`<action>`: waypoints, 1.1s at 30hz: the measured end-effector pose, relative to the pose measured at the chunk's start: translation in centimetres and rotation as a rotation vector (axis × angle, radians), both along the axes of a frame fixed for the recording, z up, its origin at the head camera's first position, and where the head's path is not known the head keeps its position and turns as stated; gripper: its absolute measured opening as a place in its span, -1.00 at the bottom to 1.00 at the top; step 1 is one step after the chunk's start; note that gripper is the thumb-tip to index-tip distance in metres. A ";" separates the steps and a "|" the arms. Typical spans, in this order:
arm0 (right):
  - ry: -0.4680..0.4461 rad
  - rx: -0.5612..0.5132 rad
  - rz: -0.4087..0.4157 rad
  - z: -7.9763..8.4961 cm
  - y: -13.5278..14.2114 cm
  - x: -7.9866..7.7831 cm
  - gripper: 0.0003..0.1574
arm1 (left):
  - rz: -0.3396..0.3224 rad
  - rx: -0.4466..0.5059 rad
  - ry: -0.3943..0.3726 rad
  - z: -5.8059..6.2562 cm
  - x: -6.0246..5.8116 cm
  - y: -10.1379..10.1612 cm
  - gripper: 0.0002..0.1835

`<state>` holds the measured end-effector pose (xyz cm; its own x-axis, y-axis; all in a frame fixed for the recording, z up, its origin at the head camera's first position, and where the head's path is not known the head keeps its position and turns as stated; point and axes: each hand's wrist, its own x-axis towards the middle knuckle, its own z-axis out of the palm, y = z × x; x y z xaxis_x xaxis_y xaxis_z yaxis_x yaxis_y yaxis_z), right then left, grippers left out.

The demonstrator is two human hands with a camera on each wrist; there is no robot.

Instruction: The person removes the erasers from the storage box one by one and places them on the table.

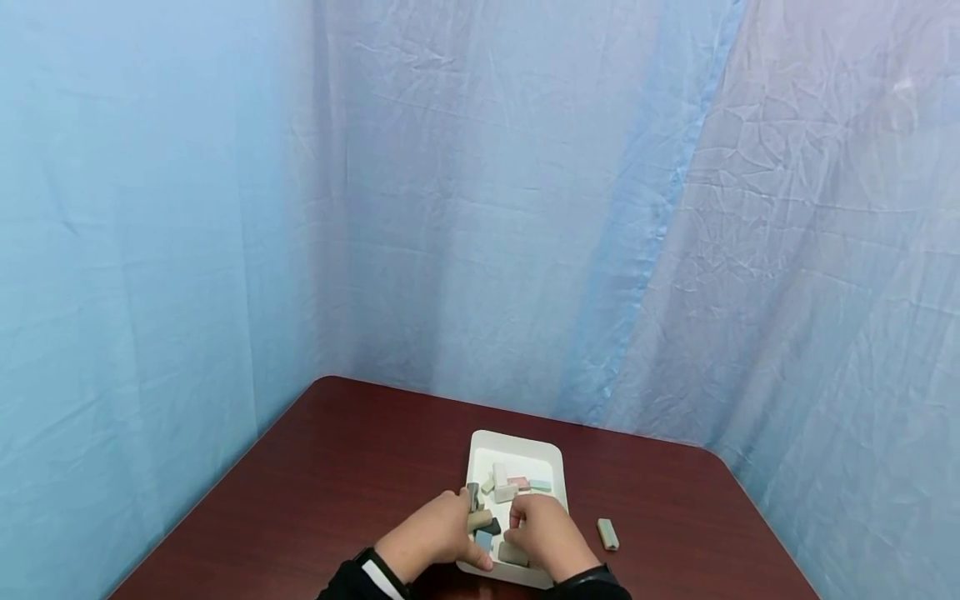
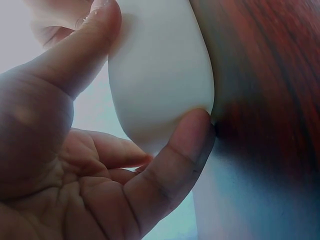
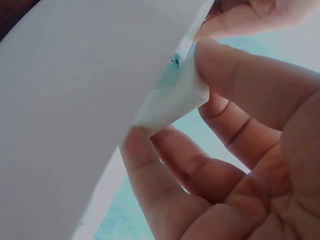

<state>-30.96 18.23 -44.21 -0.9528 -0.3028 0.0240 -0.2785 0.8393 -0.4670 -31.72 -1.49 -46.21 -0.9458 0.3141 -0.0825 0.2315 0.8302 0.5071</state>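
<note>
A white tray point(image 1: 522, 446) holds several small eraser-like blocks in pale, pink, blue and dark colours. At its left side, my left hand point(image 1: 438, 532) grips the rim and wall. The left wrist view shows a fingertip against the tray's smooth outer wall point(image 2: 160, 70). Over the tray's near right part is my right hand point(image 1: 551, 533). In the right wrist view its thumb and fingers pinch a pale eraser-like block point(image 3: 175, 97), partly hidden behind the tray wall. Near that hand lies a beige-grey block point(image 1: 513, 554); a tan block point(image 1: 479, 520) is beside the left fingers.
A greenish-grey block point(image 1: 608, 534) lies on the dark red-brown table point(image 1: 360, 467), right of the tray. Farther in the tray are a white block point(image 1: 501, 479), a pink one point(image 1: 518, 482) and a pale green one point(image 1: 540, 486). Blue curtains point(image 1: 480, 208) hang around the table.
</note>
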 end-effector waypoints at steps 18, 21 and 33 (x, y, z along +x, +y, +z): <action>0.031 0.040 -0.255 1.3 10.2 -2.1 -0.85 | 0.006 0.006 -0.012 -0.3 -0.1 0.2 0.29; 0.001 0.074 -0.283 1.2 13.4 -2.5 -0.90 | 0.007 -0.008 0.000 -0.3 -0.1 0.2 0.30; -0.096 0.121 -0.408 -2.1 20.7 -2.5 -0.88 | 0.012 0.018 -0.046 -0.4 -0.5 0.1 0.29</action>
